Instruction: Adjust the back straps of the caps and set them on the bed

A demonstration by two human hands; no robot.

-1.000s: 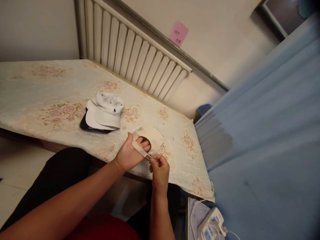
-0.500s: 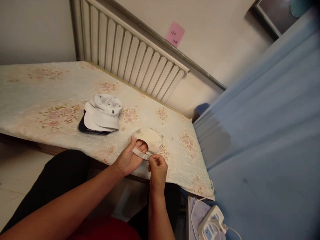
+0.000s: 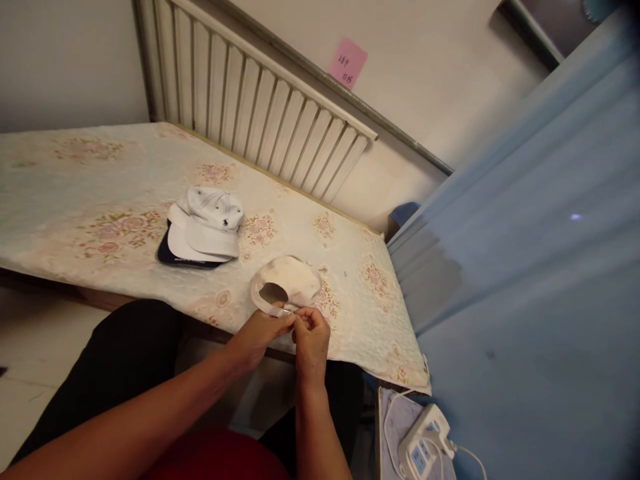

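Observation:
A cream-coloured cap (image 3: 300,277) lies at the near edge of the bed, its back opening turned toward me. Across that opening runs the cap's adjustment strap (image 3: 269,307), with a small shiny buckle by my fingers. My left hand (image 3: 261,333) pinches the strap at the buckle, thumb on top. Right beside it, my right hand (image 3: 311,337) is closed on the strap's end, fingertips almost touching those of the left. Farther left sits a stack of caps (image 3: 205,227), white ones above a dark-brimmed one.
A floral sheet (image 3: 120,180) covers the bed. Behind it a white radiator (image 3: 260,107) runs along the wall, below a pink note (image 3: 348,63). On the right hangs a blue curtain (image 3: 525,287). A white power strip (image 3: 425,443) with cables rests on a stand at lower right.
My left hand has come out of the cap's back opening and its fingers have closed on the strap beside my right hand. The right hand has barely moved.

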